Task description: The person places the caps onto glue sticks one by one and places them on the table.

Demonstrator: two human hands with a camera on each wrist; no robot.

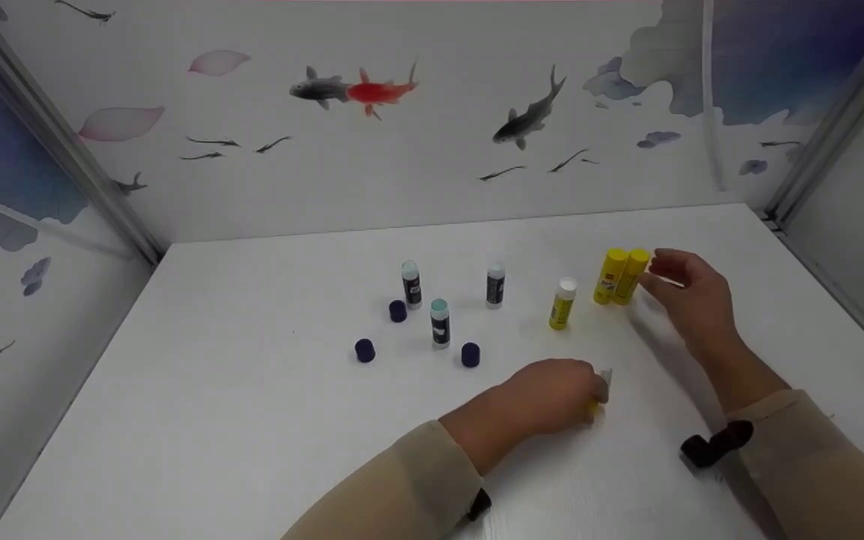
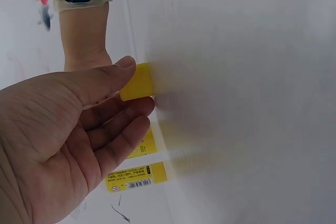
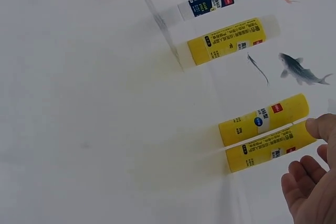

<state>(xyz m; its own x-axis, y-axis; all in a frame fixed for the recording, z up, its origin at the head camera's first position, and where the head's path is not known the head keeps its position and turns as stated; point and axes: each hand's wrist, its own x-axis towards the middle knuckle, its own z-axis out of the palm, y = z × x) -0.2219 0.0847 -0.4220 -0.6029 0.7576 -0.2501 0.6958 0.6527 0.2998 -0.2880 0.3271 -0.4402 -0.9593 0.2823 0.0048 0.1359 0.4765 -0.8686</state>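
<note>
My left hand (image 1: pixel 552 394) pinches a small plain yellow cap (image 2: pixel 137 82), like a glue-stick cap, at the tabletop. In the head view the fingers hide most of it, and a pale sliver shows beside them. My right hand (image 1: pixel 691 296) is at the right one of two capped yellow glue sticks (image 3: pixel 270 147) standing close together. Its thumb overlaps that stick's top in the right wrist view; whether it touches I cannot tell. The other fingers are loosely bent and hold nothing. Left of the pair stands an uncapped yellow glue stick (image 1: pixel 562 305) with a white top.
Three uncapped navy-labelled glue sticks stand on the white table (image 1: pixel 199 420): one (image 1: pixel 412 286) at the back left, one (image 1: pixel 440 325) nearer, one (image 1: pixel 495 286) to the right. Navy caps (image 1: pixel 364 350) lie about them. A fish-patterned wall (image 1: pixel 432 172) closes the back.
</note>
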